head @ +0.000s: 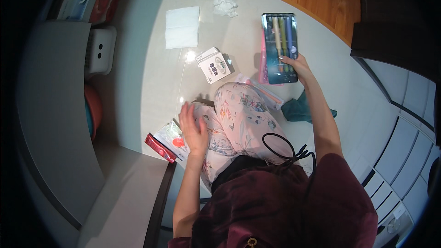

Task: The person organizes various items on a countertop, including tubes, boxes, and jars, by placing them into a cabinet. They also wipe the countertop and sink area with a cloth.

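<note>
My right hand (296,65) grips the lower end of a dark flat pack of toothbrushes (282,46), thumb across its front; beige, green and blue handles show through. Partly behind that pack is a pink package (264,70). My left hand (193,131) holds nothing and hovers at or rests on my left thigh; contact is hard to tell. Just left of it are a white packet (171,133) with a red spot and a red tube (160,148). A clear-packed toothbrush (264,93) lies by my right knee. Small white boxes (213,67) bearing writing sit beyond my knees.
A folded white sheet (182,27) and crumpled tissues (224,0) lie farther off on the pale floor (155,58). A dark green cloth (296,108) is under my right forearm. Black cable (293,156) loops over my lap. At left stand a white basket (103,51) and an orange basin (94,113).
</note>
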A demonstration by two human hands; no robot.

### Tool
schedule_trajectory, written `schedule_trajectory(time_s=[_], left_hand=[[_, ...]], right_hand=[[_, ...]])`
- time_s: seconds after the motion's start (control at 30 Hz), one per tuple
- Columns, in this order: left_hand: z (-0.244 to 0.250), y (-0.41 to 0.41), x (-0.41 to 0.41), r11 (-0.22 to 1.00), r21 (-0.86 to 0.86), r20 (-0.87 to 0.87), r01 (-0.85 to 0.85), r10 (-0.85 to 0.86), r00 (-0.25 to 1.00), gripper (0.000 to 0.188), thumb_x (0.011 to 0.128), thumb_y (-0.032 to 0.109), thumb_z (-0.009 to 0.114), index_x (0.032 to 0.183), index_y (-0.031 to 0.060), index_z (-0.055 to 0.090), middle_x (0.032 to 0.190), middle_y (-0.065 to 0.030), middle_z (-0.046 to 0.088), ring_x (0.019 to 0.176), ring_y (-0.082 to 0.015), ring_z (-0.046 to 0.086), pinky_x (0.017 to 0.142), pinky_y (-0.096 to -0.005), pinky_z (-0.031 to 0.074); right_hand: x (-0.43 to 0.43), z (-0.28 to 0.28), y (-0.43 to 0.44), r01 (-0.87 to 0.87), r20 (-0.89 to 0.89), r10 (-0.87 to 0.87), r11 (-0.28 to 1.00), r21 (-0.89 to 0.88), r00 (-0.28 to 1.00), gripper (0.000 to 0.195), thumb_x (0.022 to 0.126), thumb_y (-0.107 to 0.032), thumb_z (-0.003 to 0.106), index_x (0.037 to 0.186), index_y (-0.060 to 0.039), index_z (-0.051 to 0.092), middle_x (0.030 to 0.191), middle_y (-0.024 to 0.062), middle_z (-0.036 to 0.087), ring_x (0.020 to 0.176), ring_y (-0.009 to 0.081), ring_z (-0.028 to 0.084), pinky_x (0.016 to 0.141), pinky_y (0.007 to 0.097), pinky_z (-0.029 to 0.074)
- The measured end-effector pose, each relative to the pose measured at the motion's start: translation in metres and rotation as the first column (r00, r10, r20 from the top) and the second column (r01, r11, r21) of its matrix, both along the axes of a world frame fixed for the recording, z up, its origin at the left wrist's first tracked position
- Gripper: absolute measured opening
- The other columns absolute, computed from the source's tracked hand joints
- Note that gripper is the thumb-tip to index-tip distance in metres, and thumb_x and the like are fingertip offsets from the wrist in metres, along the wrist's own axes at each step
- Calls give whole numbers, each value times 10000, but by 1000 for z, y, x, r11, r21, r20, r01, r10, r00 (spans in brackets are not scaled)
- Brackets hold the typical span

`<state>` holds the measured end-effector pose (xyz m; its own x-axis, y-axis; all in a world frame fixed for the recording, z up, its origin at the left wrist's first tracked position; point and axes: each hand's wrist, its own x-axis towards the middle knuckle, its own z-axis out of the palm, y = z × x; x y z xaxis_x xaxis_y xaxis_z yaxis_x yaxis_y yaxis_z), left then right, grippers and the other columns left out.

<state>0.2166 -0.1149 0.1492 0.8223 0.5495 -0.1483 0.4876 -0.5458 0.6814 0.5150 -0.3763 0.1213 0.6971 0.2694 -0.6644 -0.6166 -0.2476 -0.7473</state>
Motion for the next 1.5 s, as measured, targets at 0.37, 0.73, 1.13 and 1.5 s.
schedule_trajectory(time_s=[0.37,0.73,1.13,1.5], left_hand=[[83,-25,117,768,-638,183,56,80,980,614,677,163,801,1172,-10,480,1006,-107,615,900,-166,595,825,-297,474],[78,78,-52,427,-840,84,-335,711,698,612,722,98,726,1252,38,426,1084,-83,576,976,-182,584,893,-332,460],[161,44,34,830,-187,-134,525,-551,823,470,628,-9,673,1082,36,561,1067,-135,569,1009,-320,552,835,-382,475],[94,12,24,775,-329,-75,539,-590,804,316,635,141,682,910,19,584,917,-191,618,931,-360,590,784,-431,469]], right_hand=[[-72,86,67,-47,71,19,909,414,997,392,821,-183,682,1133,15,551,1024,85,638,925,195,611,815,300,478],[-125,-81,-49,-435,111,814,413,-800,570,382,643,-269,774,905,-35,623,841,112,635,799,314,606,716,392,472],[-50,132,34,-545,333,685,722,-425,648,264,886,-67,545,1137,-5,599,944,91,664,797,166,592,740,293,479],[-106,142,83,-937,18,942,336,-89,336,361,857,-57,487,1207,-2,557,1054,197,637,974,256,603,889,322,439]])
